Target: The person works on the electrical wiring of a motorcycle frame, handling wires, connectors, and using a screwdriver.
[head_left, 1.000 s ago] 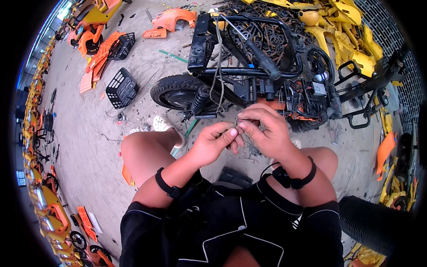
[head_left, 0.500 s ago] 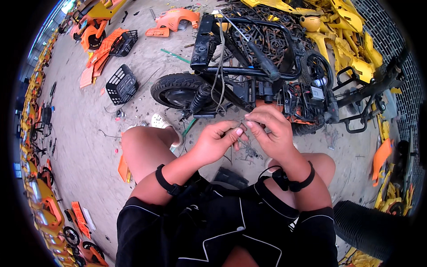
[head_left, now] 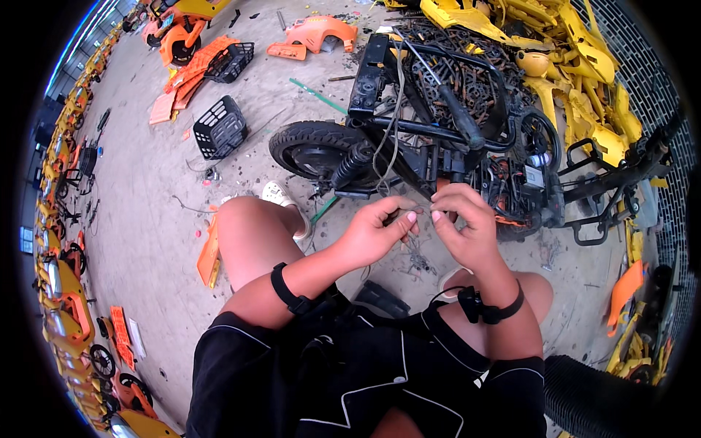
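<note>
I sit on the ground in front of a stripped black scooter frame point(head_left: 438, 131) lying on its side. My left hand point(head_left: 376, 230) and my right hand point(head_left: 464, 230) meet just below it, fingertips pinched together on a small dark part point(head_left: 422, 216) too small to make out. Thin cables point(head_left: 391, 139) hang from the frame down toward my hands. The scooter's black front tyre point(head_left: 310, 146) lies just beyond my left knee point(head_left: 248, 219). Both wrists wear black bands.
A heap of yellow body panels point(head_left: 577, 58) lies behind the frame. Two black plastic baskets point(head_left: 219, 128) and orange panels point(head_left: 314, 33) lie on the concrete at the far left. Orange scooter parts point(head_left: 66, 292) line the left edge. A green rod point(head_left: 318, 95) lies near the tyre.
My head has shifted, so the view slid a little. Both hands stay pinched together at the same spot below the frame, with only small finger movements.
</note>
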The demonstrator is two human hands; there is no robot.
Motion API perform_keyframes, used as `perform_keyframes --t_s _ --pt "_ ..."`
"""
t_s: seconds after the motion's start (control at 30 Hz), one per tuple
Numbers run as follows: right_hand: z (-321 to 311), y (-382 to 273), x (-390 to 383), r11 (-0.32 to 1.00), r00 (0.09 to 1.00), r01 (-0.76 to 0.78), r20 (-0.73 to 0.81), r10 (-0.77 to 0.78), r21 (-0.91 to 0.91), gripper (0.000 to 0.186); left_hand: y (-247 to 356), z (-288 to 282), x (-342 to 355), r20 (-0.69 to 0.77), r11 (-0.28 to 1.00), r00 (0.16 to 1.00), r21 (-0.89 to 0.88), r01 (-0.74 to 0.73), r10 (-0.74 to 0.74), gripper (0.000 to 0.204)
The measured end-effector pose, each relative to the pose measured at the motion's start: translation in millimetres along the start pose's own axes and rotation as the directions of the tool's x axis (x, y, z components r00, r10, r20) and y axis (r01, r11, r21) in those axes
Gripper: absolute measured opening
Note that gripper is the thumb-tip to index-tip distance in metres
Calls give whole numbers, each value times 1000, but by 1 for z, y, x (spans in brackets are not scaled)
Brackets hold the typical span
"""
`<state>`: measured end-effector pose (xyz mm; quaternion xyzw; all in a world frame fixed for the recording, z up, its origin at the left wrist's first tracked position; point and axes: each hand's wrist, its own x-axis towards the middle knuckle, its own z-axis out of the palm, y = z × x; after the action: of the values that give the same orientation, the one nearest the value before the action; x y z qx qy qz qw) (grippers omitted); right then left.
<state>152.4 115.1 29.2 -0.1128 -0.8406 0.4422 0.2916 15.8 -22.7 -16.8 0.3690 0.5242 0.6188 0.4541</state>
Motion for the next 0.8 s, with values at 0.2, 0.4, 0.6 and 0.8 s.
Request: perform_keyframes --t_s 0.2,0.4,0.6,0.8 --pt "5 3 -5 981 988 139 82 -129 -137 10 2 1 -1 20 998 998 29 54 -55 20" --pt "6 1 -6 960 988 156 59 -146 -234 10 -2 1 0 -18 990 999 133 49 -47 16" --pt "9 1 -6 932 980 196 50 -190 -305 9 -3 3 0 -71 974 997 227 -5 22 12" --pt "8 0 -6 937 983 180 35 -178 -301 10 3 5 -1 -69 937 992 341 -73 103 13"
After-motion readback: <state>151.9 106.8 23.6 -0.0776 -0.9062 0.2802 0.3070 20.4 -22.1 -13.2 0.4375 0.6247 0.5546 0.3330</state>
